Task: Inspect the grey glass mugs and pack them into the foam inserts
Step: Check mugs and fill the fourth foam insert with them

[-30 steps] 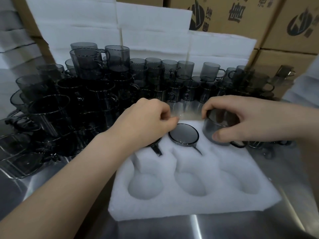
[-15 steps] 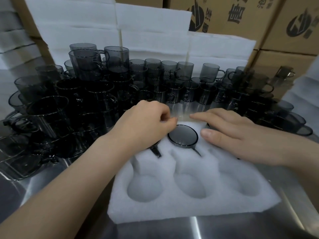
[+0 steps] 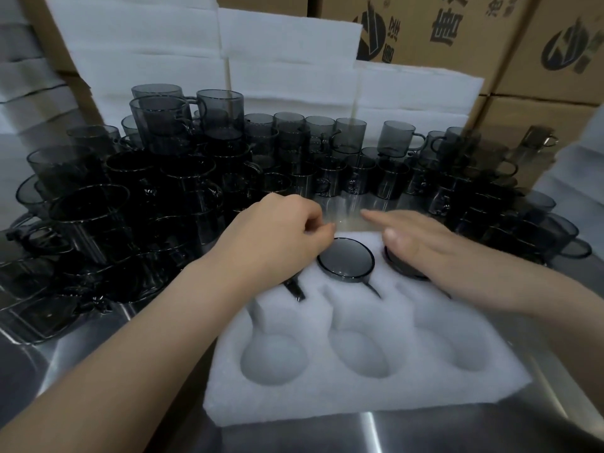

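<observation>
Grey middle mug (image 3: 345,259): in the back-middle hollow of the foam insert (image 3: 359,397), round face up, handle slotted toward the insert's front.
Right mug (image 3: 402,271): in the insert's back-right hollow, mostly hidden under the right hand (image 3: 421,246).
Left mug (image 3: 295,289): in the insert's back-left hollow; only its handle shows.
Right hand: fingers straight and together, laid flat on the right mug.
Left hand (image 3: 277,237): over the left mug, fingers curled, thumb against forefinger; whether they pinch anything I cannot tell.
Loose mugs (image 3: 183,191): crowded behind and left of the insert on the steel tabletop (image 3: 425,433).
Cardboard cartons (image 3: 441,37): stacked well behind the insert.
</observation>
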A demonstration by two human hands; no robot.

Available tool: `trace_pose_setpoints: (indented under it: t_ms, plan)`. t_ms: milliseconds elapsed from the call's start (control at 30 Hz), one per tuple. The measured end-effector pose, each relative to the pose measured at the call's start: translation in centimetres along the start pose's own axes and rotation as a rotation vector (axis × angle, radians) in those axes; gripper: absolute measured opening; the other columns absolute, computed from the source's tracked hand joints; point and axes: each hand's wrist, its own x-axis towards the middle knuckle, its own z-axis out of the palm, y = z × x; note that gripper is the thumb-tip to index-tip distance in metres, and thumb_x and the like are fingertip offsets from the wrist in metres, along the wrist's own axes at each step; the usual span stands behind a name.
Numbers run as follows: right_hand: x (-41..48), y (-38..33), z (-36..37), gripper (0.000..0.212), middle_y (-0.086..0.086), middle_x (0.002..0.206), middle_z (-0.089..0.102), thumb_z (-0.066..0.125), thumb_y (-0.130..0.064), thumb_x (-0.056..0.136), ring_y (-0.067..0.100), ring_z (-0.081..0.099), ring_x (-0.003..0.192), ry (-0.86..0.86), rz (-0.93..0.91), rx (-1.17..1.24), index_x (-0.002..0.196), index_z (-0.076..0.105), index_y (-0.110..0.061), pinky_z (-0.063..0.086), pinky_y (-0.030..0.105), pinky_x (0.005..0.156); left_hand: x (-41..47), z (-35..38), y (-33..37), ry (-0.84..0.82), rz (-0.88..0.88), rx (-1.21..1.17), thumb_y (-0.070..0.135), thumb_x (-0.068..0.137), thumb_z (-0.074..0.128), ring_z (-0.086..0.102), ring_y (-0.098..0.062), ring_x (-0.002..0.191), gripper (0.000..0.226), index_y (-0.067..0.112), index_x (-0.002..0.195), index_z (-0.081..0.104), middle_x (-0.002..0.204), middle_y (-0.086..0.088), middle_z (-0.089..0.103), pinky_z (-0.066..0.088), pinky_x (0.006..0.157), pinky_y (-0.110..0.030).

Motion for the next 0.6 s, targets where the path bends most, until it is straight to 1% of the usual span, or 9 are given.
trace_pose_setpoints:
  t_ms: [100,167,200,267,333,400,433,500,600]
  plan:
    - [3.0,1.4,-0.6,0.058,0.000,0.145,0.041,0.036,-0.054,0.093,0.006,0.031,0.135,0.229,-0.017,0.012,0.144,0.042,-0.026,0.018,0.017,0.109,0.0,0.0,0.0,0.002,0.002,-0.002,0.044,0.090,0.052,0.059,-0.019,0.071,0.031,0.022,0.070,0.060,0.065,0.004,0.059,0.050,0.066,-0.034]
    - [5.8,2.6,-1.3,0.049,0.008,0.147,0.038,0.046,-0.032,0.100,0.014,0.030,0.138,0.291,0.066,-0.058,0.144,0.042,-0.012,0.021,0.022,0.111,-0.1,-0.1,0.0,0.004,-0.005,-0.009,0.045,0.090,0.053,0.059,-0.019,0.070,0.032,0.021,0.070,0.060,0.064,0.004,0.059,0.049,0.065,-0.033]
    - [7.1,3.0,-1.6,0.050,0.010,0.150,0.034,0.048,-0.028,0.100,0.017,0.027,0.140,0.284,0.123,-0.078,0.146,0.038,-0.009,0.020,0.023,0.112,-0.1,-0.1,0.0,0.004,-0.006,-0.010,0.046,0.090,0.053,0.059,-0.019,0.070,0.032,0.021,0.070,0.060,0.064,0.004,0.059,0.050,0.065,-0.034]
    - [9.3,3.6,-1.9,0.052,0.013,0.152,0.029,0.050,-0.024,0.098,0.023,0.028,0.140,0.241,0.235,-0.096,0.144,0.037,-0.005,0.023,0.021,0.104,-0.1,-0.1,-0.1,0.004,-0.007,-0.014,0.046,0.090,0.053,0.059,-0.018,0.069,0.032,0.022,0.068,0.059,0.064,0.004,0.059,0.051,0.066,-0.034]
    - [10.8,3.9,-1.8,0.041,0.016,0.145,0.035,0.052,-0.019,0.095,0.029,0.038,0.131,0.231,0.291,-0.132,0.132,0.046,-0.002,0.028,0.022,0.092,-0.1,-0.1,-0.2,0.005,-0.006,-0.020,0.046,0.089,0.054,0.059,-0.017,0.068,0.033,0.023,0.065,0.057,0.062,0.004,0.058,0.051,0.065,-0.035]
    - [11.7,4.0,-1.6,0.025,0.019,0.132,0.045,0.053,-0.014,0.091,0.033,0.046,0.120,0.295,0.306,-0.207,0.113,0.054,-0.002,0.035,0.027,0.088,-0.1,-0.1,-0.2,0.006,-0.002,-0.024,0.046,0.089,0.054,0.059,-0.018,0.067,0.034,0.023,0.063,0.055,0.060,0.004,0.057,0.051,0.065,-0.035]
    - [11.9,4.0,-1.5,0.023,0.020,0.127,0.049,0.054,-0.011,0.090,0.035,0.048,0.117,0.349,0.306,-0.240,0.110,0.056,0.000,0.039,0.031,0.089,-0.1,-0.1,-0.2,0.006,0.000,-0.024,0.046,0.089,0.054,0.059,-0.017,0.067,0.034,0.023,0.063,0.055,0.061,0.005,0.057,0.050,0.065,-0.035]
    - [11.8,3.9,-1.4,0.030,0.021,0.124,0.056,0.056,-0.007,0.088,0.038,0.053,0.114,0.472,0.319,-0.269,0.116,0.061,0.002,0.044,0.037,0.090,-0.1,-0.1,-0.2,0.007,0.001,-0.020,0.046,0.089,0.054,0.059,-0.017,0.067,0.034,0.023,0.064,0.056,0.061,0.005,0.057,0.050,0.064,-0.034]
    - [10.8,3.5,-1.5,0.029,0.020,0.112,0.067,0.057,-0.006,0.088,0.036,0.060,0.108,0.586,0.347,-0.214,0.115,0.067,-0.003,0.049,0.036,0.090,-0.1,-0.1,-0.2,0.002,0.003,-0.019,0.045,0.089,0.053,0.059,-0.017,0.068,0.033,0.023,0.065,0.057,0.062,0.004,0.058,0.050,0.065,-0.034]
